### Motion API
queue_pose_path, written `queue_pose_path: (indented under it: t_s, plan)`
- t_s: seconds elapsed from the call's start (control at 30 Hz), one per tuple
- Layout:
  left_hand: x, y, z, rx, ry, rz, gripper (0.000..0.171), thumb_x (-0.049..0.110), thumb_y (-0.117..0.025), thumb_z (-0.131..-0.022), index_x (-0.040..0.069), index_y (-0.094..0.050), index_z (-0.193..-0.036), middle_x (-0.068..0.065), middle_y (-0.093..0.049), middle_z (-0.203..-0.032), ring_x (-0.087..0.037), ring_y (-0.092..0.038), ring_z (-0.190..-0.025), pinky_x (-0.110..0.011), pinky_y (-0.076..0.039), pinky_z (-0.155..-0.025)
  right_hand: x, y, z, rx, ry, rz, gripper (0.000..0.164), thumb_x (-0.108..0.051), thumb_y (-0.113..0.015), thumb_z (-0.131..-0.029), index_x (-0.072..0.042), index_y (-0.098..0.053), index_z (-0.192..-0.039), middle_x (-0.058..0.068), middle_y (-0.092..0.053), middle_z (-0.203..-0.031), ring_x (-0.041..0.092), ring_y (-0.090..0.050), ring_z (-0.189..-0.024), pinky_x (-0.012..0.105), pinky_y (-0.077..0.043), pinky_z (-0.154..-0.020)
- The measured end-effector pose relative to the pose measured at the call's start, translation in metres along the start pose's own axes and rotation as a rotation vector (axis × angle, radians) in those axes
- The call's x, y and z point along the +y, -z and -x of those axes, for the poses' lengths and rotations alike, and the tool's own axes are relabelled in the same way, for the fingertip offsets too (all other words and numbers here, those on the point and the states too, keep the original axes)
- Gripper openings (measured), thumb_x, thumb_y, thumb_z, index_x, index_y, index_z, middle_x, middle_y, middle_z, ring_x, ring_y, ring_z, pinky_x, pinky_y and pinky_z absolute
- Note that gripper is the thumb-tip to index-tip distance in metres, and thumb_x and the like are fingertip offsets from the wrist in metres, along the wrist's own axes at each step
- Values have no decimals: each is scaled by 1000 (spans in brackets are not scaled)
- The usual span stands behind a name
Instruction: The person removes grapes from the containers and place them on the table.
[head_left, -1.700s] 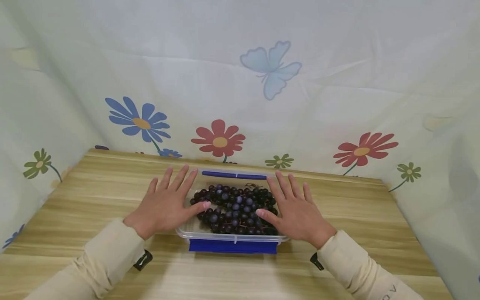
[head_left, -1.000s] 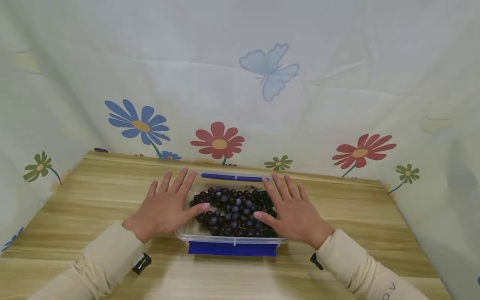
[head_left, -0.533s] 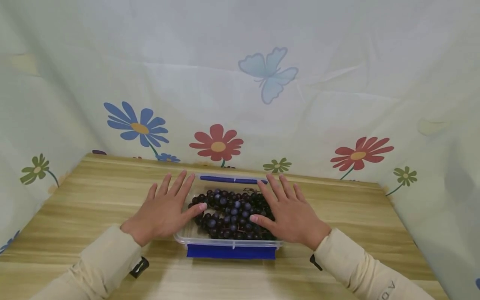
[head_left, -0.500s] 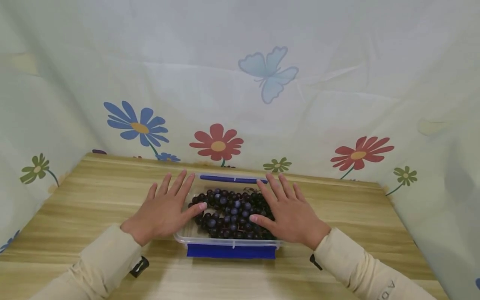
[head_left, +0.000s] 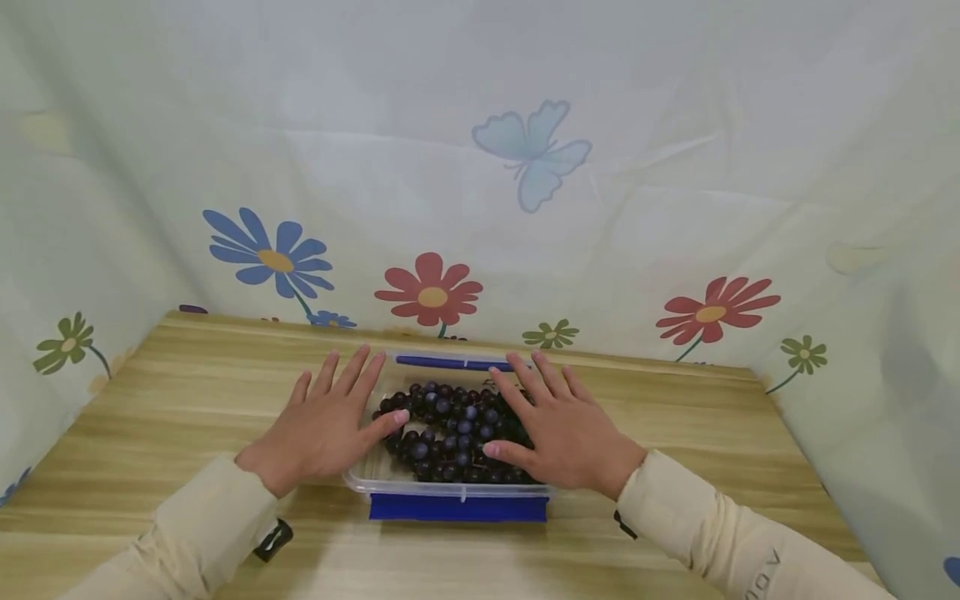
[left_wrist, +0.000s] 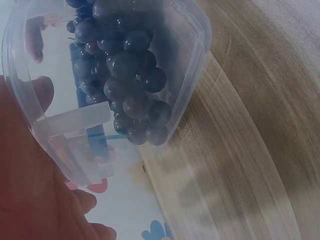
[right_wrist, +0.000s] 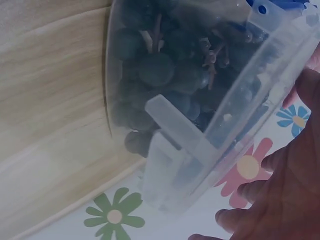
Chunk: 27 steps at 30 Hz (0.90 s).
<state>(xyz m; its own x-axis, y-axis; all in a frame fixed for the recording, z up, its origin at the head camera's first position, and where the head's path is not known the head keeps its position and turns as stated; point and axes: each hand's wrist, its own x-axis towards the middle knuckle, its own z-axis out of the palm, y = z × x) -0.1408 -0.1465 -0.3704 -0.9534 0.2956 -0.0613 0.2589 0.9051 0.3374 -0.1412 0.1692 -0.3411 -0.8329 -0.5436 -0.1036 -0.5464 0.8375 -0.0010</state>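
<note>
A clear plastic food box (head_left: 450,490) with blue clip flaps on its long sides stands on the table. Inside lies a heap of dark grapes (head_left: 465,429), some with stems showing. My left hand (head_left: 322,433) is spread flat over the box's left end, thumb pointing inward. My right hand (head_left: 566,437) has its fingers spread over the right end and covers part of the grapes. From the left wrist, the grapes (left_wrist: 125,75) show through the wall beside the hand (left_wrist: 30,195). In the right wrist view, a clear side flap (right_wrist: 172,167) sticks out near the hand (right_wrist: 285,192).
The wood-grain table (head_left: 187,392) extends to both sides and in front of the box. Behind it hangs a pale cloth (head_left: 637,183) printed with flowers and a butterfly, which also closes off both sides. A dark strap (head_left: 273,540) shows under the left sleeve.
My right hand has slid left over the box, hiding more of the grapes. My left hand keeps its place at the left end. The whole head view has shifted slightly.
</note>
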Motion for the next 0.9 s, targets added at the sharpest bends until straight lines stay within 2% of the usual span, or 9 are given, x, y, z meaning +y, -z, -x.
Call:
queue_pose_path:
  t_s: [0.53,0.7,0.9]
  plan:
    - [-1,-1,0,3,0,-6,91,74,-29,-103,13,-11,-169,-18,-10,-176,-56,-7,-159,-79,-9,-122,-19,11,-17,-55,146,88,86,-74,-35,-102,-27,-11,-169,5,-7,-178,32,-10,-165,58,-24,-130]
    - [0,0,0,5,-1,-12,90,73,-29,-104,14,-12,-169,-18,-11,-176,-56,-7,-159,-79,-10,-122,-26,14,-26,-101,191,87,85,-74,-34,-102,-29,-7,-169,3,-2,-178,31,-9,-165,54,-25,-130]
    - [-1,-2,0,6,-4,-15,88,71,-30,-105,13,-13,-169,-19,-12,-176,-57,-10,-158,-79,-12,-121,-32,18,-37,-141,253,90,83,-72,-35,-103,-30,-7,-169,2,-4,-179,31,-10,-165,50,-27,-131]
